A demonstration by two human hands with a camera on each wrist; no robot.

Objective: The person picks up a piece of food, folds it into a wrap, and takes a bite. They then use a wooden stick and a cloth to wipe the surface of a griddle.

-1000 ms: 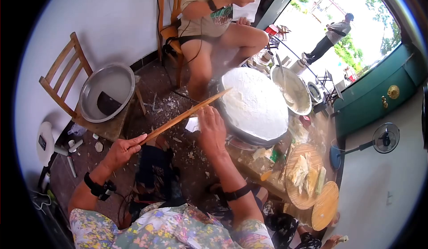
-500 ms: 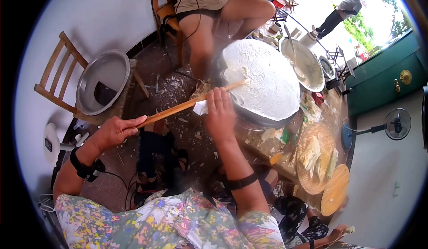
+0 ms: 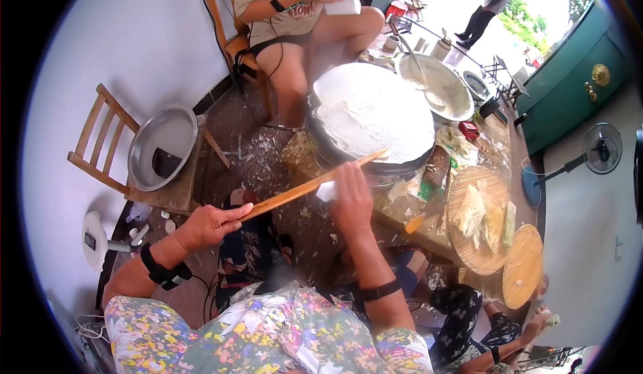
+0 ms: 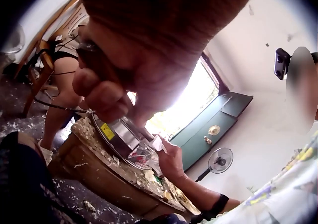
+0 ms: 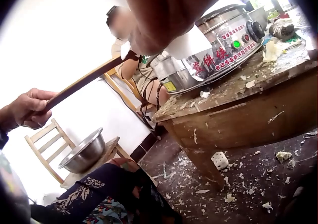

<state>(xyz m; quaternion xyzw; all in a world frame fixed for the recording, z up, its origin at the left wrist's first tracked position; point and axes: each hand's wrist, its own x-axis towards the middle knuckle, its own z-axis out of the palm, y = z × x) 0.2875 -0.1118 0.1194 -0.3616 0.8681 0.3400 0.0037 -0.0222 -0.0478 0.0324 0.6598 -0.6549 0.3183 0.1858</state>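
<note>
My left hand (image 3: 211, 226) grips the near end of a long, flat wooden stick (image 3: 291, 193), thumb along it. The right hand (image 3: 353, 200) holds the stick close to its far tip, fingers laid over it. A white sheet-like piece (image 3: 326, 192) sticks out beside the right fingers; what it is I cannot tell. The stick's tip overlaps the near edge of a round electric griddle (image 5: 223, 48), whose top is covered with white batter (image 3: 382, 109). On the batter's left side, a patch looks smeared. A green light (image 5: 236, 44) glows on the griddle's front.
The griddle stands on a crumb-strewn wooden table (image 5: 238, 105). Behind it is a batter basin (image 3: 455, 96) with a ladle. Round slatted boards (image 3: 469, 253) carry folded pale sheets. A metal basin (image 3: 140, 153) sits on a chair at left. Across the griddle sits a person (image 3: 288, 32).
Both hands and the stick have shifted, and the tip now lies at the batter's near edge instead of its left side. The head view has also moved. The hold looks the same.
</note>
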